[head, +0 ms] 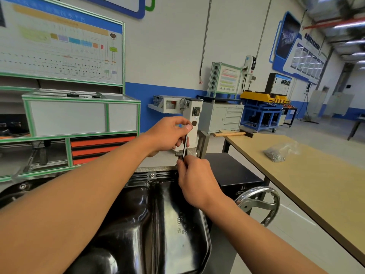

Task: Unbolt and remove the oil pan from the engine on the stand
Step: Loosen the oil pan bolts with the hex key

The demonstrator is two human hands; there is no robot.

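Glossy black oil pan (150, 224) sits under both forearms, a bolt (152, 175) in its far rim, while the left hand (168, 133) grips the top of a thin metal tool (185, 143) and the right hand (195, 180) pinches its lower end.

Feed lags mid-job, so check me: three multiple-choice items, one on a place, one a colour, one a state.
1. The wooden-handled hammer lies: A on the tan wooden table; B on the floor; C on a cabinet.
2. The glossy stamped-metal oil pan is: A red; B black; C yellow.
3. The left hand: A hangs idle; B pinches the thin dark metal tool; C lies flat on the pan.
Answers: A, it rests at the table's far end; B, black all over; B, thumb and fingers curl round the tool's top.
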